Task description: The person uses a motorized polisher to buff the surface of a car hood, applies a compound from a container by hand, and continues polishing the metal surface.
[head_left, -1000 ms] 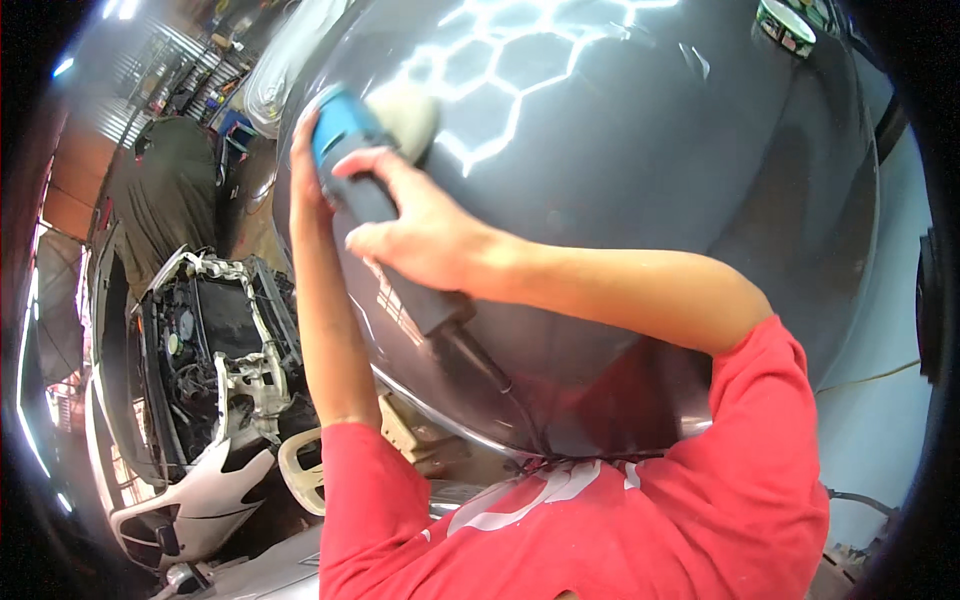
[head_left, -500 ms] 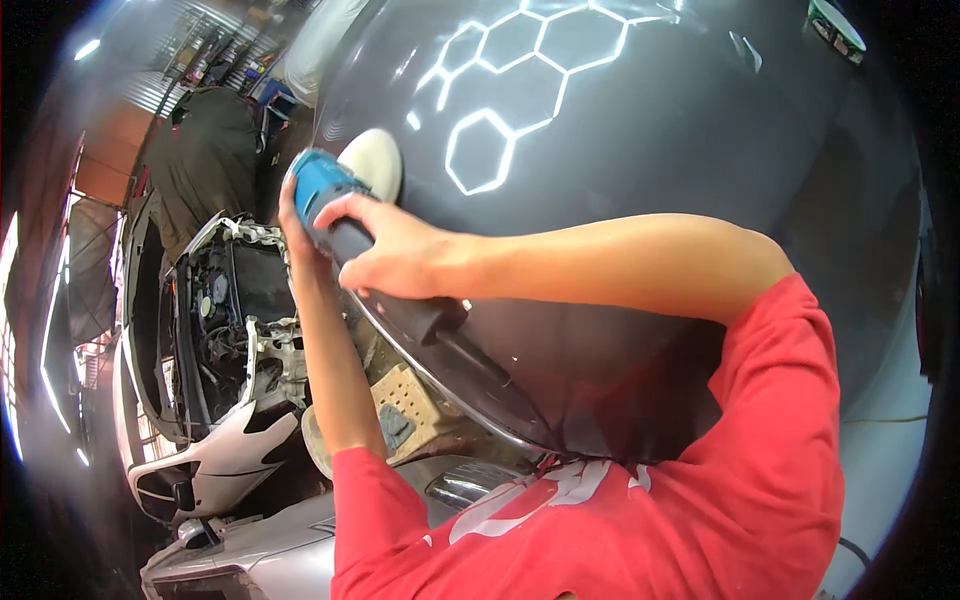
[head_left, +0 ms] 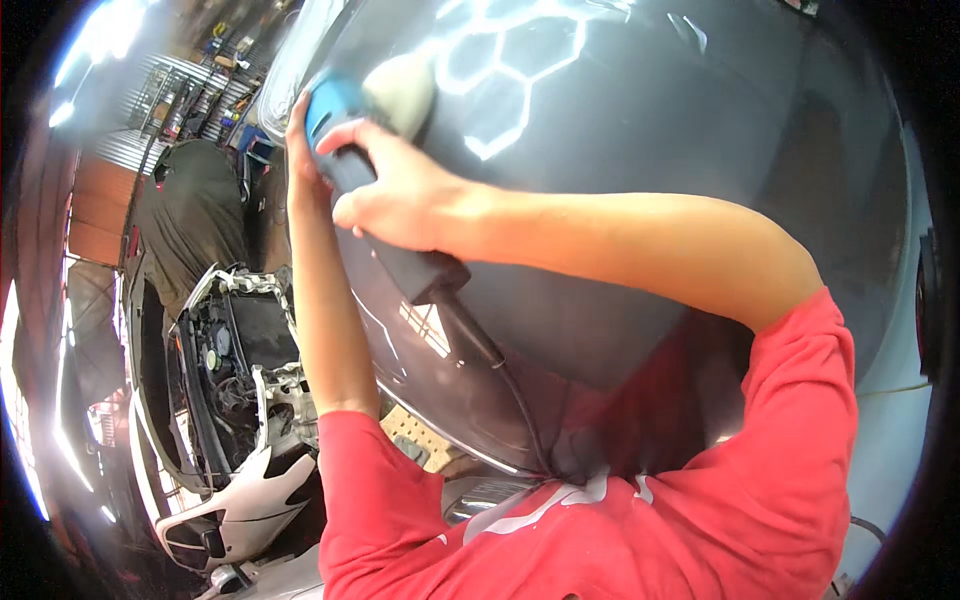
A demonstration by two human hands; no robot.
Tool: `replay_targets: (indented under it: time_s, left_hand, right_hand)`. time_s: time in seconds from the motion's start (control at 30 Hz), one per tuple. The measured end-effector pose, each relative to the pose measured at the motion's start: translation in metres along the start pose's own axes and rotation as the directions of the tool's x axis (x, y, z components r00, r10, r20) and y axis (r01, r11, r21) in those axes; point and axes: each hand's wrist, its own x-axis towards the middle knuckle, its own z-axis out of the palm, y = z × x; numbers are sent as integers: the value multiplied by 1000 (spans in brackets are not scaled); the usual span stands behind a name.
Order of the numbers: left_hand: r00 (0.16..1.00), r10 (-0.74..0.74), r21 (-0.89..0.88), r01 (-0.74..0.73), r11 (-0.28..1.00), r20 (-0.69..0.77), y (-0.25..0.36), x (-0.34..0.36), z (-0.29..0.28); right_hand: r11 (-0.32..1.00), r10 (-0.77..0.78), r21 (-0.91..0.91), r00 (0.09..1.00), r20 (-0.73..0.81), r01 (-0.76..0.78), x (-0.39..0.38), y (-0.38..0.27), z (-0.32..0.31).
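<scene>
At the far left stands a partly stripped car (head_left: 235, 400), its front panels off so that tangled engine parts and bare white bodywork show, with a dark cloth cover (head_left: 195, 220) draped over something behind it. Next comes the left hand (head_left: 300, 150), raised on a straight forearm and pressed against the near side of the blue head of the polisher (head_left: 345, 130); its fingers are hidden behind the tool, so how tightly it closes cannot be told. The right hand (head_left: 400, 195) is wrapped firmly round the black handle, knuckles up, fingers curled under. Compared with half a second ago the polisher sits higher and further left on the panel, and its pale round pad (head_left: 400, 90) now reaches the edge of the mirrored honeycomb pattern, so the work seems to be sweeping across the surface in passes rather than dwelling on one spot. A black cord (head_left: 500, 380) trails from the handle down towards the red shirt (head_left: 700, 500), which is soft cotton with white lettering. To the right, filling most of the view, the dark grey car panel (head_left: 700, 120) curves smoothly and is glossy enough to reflect hexagonal ceiling lights sharply; the pad looks soft and slightly blurred, perhaps spinning.
</scene>
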Motion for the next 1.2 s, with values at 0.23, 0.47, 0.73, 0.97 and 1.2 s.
replay_targets:
  time_s: [0.23,0.47,0.73,0.97,1.2]
  left_hand:
    - [975,89,29,-85,996,-201,-33,-84,-106]
    - [962,67,-36,-80,996,-266,-53,-151,-121]
    - [993,94,-41,-97,994,-76,-29,-95,18]
    - [947,316,157,-322,934,61,-21,-141,125]
    - [997,48,18,-47,999,-68,-30,-140,26]
  right_hand:
    - [991,136,-41,972,194,-131,-34,29,58]
    - [967,232,11,895,381,-256,-74,22,63]
    - [998,57,35,995,86,-60,-97,-24,3]
    - [999,45,11,994,-95,-44,-127,-53,-23]
    - [998,59,-12,998,22,-59,-135,-19,25]
